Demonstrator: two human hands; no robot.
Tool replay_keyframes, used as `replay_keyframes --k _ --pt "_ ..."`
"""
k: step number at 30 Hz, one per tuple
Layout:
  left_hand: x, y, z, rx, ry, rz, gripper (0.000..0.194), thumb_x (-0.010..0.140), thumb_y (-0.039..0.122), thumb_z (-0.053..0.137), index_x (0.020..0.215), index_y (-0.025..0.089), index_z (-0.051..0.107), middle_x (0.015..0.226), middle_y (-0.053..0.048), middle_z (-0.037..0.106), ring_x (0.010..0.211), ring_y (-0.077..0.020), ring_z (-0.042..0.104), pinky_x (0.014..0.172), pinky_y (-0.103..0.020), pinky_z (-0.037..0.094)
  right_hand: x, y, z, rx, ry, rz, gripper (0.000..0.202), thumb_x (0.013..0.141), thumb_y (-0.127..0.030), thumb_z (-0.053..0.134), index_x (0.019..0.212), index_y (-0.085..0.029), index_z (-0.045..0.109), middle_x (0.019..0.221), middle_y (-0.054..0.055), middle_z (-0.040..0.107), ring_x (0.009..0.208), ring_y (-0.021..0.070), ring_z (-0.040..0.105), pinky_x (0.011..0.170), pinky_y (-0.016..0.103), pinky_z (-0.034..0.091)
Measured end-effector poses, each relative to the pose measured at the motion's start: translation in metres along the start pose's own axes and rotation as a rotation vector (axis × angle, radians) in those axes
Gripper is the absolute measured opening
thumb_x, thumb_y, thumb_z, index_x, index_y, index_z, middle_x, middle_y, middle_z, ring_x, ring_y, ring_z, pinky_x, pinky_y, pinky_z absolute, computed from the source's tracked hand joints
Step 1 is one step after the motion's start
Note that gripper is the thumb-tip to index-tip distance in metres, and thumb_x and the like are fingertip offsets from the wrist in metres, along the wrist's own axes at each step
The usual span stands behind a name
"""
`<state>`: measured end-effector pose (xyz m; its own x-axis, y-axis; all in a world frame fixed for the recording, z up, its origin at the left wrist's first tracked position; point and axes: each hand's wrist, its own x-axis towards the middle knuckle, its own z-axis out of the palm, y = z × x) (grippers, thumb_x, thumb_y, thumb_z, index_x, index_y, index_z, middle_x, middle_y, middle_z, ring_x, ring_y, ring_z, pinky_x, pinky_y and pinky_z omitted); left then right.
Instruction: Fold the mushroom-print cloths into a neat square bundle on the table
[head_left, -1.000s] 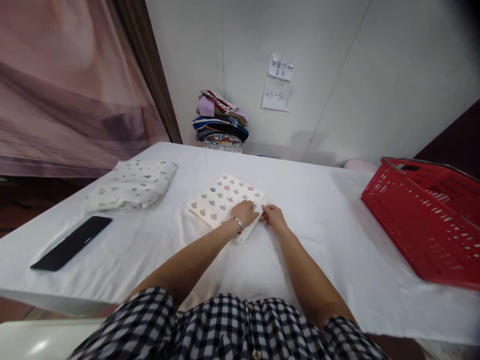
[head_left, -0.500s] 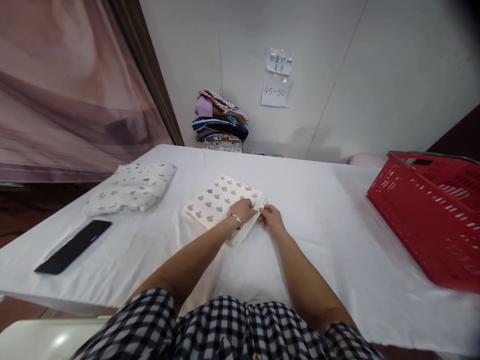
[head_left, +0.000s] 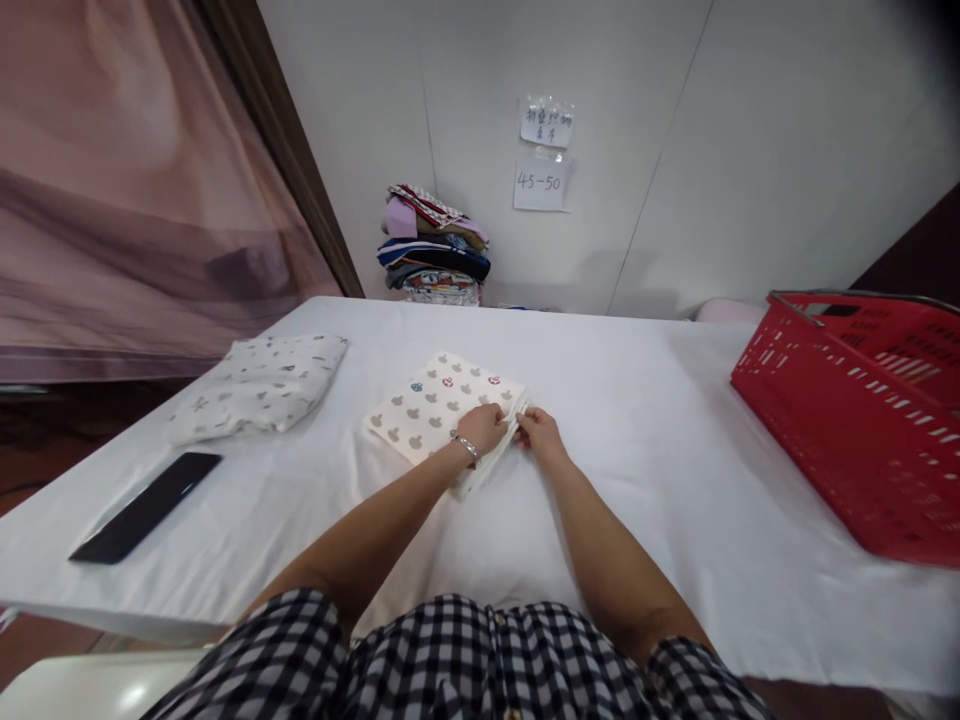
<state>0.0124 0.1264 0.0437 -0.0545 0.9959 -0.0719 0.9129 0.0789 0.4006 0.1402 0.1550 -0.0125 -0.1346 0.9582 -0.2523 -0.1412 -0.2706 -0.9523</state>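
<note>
A folded cream cloth (head_left: 431, 405) printed with grey, red and blue mushroom-like shapes lies flat on the white-covered table (head_left: 615, 400). Its layered edge faces right. My left hand (head_left: 482, 428), with a silver bracelet at the wrist, grips the cloth's layers near that edge, the fingers closed. Close beside it, my right hand (head_left: 538, 432) pinches the right corner of the same layers between thumb and fingers. The fingertips of both hands are partly hidden by the cloth and by the hands themselves.
Another white patterned cloth (head_left: 262, 385) lies loosely folded at the left. In front of it rests a flat black object (head_left: 148, 507). A red perforated basket (head_left: 855, 430) stands at the right. Folded fabrics (head_left: 435, 245) are stacked behind the table, and paper signs (head_left: 541, 182) hang on the wall.
The view has shifted slightly. Both hands stay at the cloth's right edge, with only slight finger movement; the cloth lies as before.
</note>
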Motion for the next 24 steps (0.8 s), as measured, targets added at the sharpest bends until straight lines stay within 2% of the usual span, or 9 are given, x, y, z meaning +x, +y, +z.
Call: replay_keyframes --k 6,11,15,20,24 --pt "-0.003 0.001 0.000 -0.018 0.039 -0.010 0.016 0.080 0.034 0.050 0.081 0.021 0.059 0.085 -0.002 0.066 0.078 -0.0166 0.059 0.065 -0.026 0.041 0.001 0.001 0.000 -0.002 -0.013 -0.003 0.022 0.065 -0.034 0.066 0.073 -0.020 0.052 0.049 -0.005 0.056 0.043 0.0100 0.052 0.034 0.018 0.037" --pt "-0.004 0.004 0.003 0.045 0.011 -0.002 0.025 0.074 0.044 0.058 0.085 0.021 0.057 0.092 -0.004 0.064 0.082 -0.0195 0.060 0.067 -0.028 0.041 0.001 0.002 0.000 0.004 -0.012 -0.010 0.022 0.065 -0.034 0.065 0.072 -0.020 0.049 0.046 -0.007 0.054 0.040 0.0093 0.050 0.033 0.017 0.035" --pt "0.001 0.002 0.002 0.047 -0.016 0.001 0.020 0.074 0.038 0.058 0.083 0.021 0.057 0.090 -0.004 0.064 0.084 -0.0196 0.059 0.068 -0.028 0.041 -0.001 -0.001 -0.001 0.018 -0.033 0.000 0.018 0.068 -0.032 0.064 0.076 -0.019 0.054 0.053 -0.004 0.057 0.044 0.0095 0.053 0.035 0.017 0.039" --pt "0.008 -0.007 -0.004 -0.065 0.003 -0.022 0.016 0.074 0.036 0.059 0.076 0.020 0.057 0.080 -0.002 0.064 0.077 -0.0170 0.058 0.066 -0.026 0.040 0.001 -0.007 -0.006 0.165 -0.038 0.061 0.013 0.074 -0.027 0.063 0.080 -0.016 0.060 0.066 0.000 0.062 0.052 0.0090 0.058 0.038 0.016 0.043" --pt "0.009 -0.013 -0.007 -0.199 0.013 -0.043 0.019 0.072 0.037 0.062 0.073 0.019 0.057 0.076 0.000 0.062 0.073 -0.0147 0.057 0.065 -0.024 0.040 0.005 -0.008 -0.011 0.289 -0.055 0.094 0.010 0.076 -0.022 0.061 0.083 -0.014 0.061 0.068 0.002 0.064 0.054 0.0094 0.060 0.044 0.018 0.048"
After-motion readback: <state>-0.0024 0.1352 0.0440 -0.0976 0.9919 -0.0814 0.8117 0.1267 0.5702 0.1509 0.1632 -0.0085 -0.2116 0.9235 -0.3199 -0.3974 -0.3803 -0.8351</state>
